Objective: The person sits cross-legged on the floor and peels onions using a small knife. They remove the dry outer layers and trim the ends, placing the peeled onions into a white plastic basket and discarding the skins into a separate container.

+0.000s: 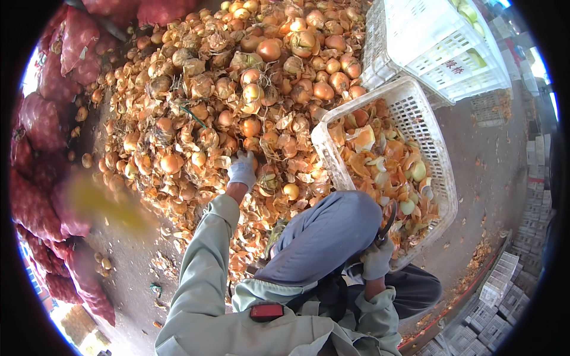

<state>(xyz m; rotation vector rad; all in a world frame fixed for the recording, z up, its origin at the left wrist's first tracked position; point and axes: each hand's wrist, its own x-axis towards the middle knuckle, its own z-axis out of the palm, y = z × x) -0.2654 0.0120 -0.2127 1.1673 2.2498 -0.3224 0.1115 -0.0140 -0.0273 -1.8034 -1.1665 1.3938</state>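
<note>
A large heap of yellow onions [268, 50] with dry brown skins lies on the floor in front of me. My left hand [242, 171], in a pale work glove, reaches into the near side of the heap. Its fingertips are among the onions, and their grip is partly hidden. Beside my raised knee, my gloved right hand [376, 261] holds a knife with a dark curved blade [389, 221]. The blade points up over the near side of a white plastic crate [446, 180]. Loose onion skins [392, 153] and some pale peeled pieces fill much of that crate.
Red mesh sacks [44, 120] are piled along the left. At the upper right, stacked white crates [438, 44] hold pale green produce. More crates [498, 278] line the lower right edge. Skins are strewn over the concrete floor [474, 155]. A yellow blur [107, 202] covers part of the left.
</note>
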